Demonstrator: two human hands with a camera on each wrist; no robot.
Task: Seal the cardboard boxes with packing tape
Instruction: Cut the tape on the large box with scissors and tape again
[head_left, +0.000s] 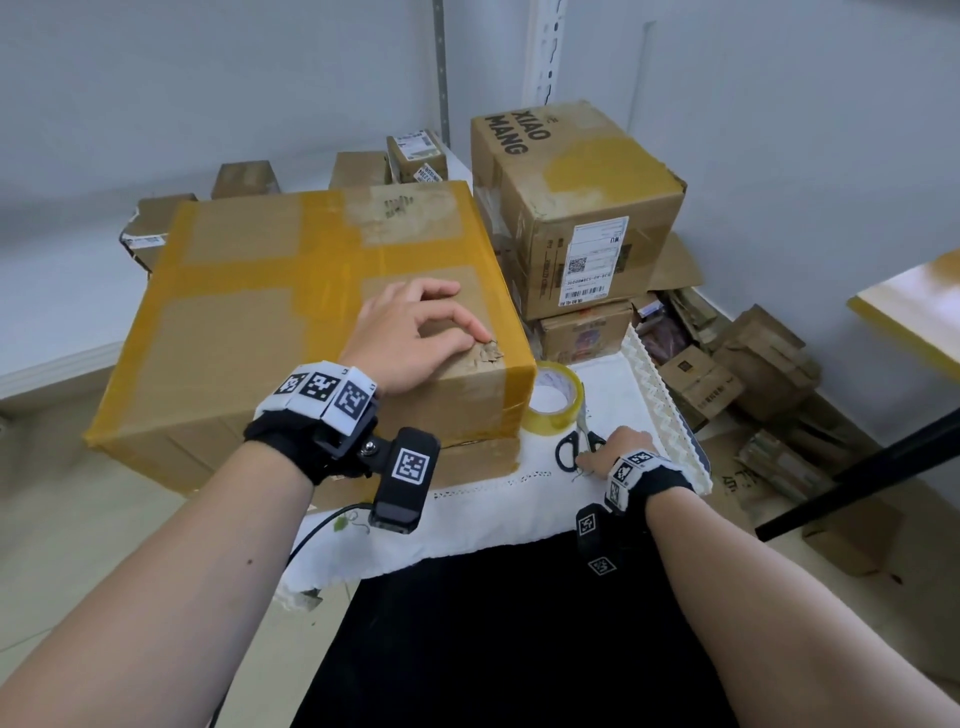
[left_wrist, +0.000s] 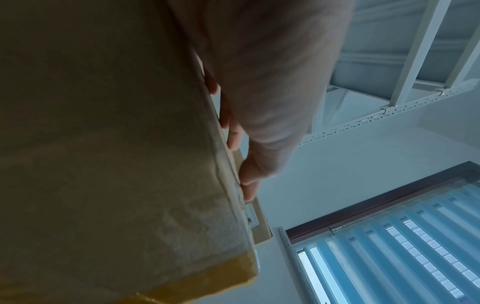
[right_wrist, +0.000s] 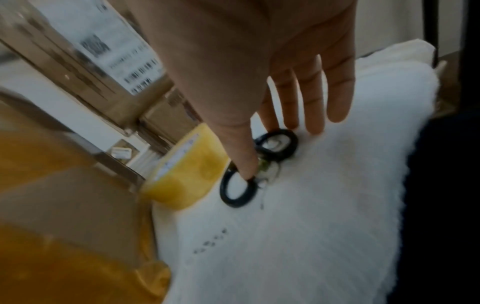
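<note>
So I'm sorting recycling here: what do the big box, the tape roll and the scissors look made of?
Big box: brown cardboard, matte, torn and fibrous at the near corner, with glossy yellowish tape bands. Tape roll: clear yellowish plastic film, shiny, probably on a card core. Scissors: pale metal-looking blades, with black handle loops, likely plastic.

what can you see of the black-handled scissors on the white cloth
The black-handled scissors lie flat on the white cloth, beside the yellowish roll of packing tape. Two black oval loops point toward the person; slim metal blades point away, apparently closed. The right hand reaches down with straight fingers: the thumb touches one loop, fingertips meet the other. Not yet gripped.
</note>
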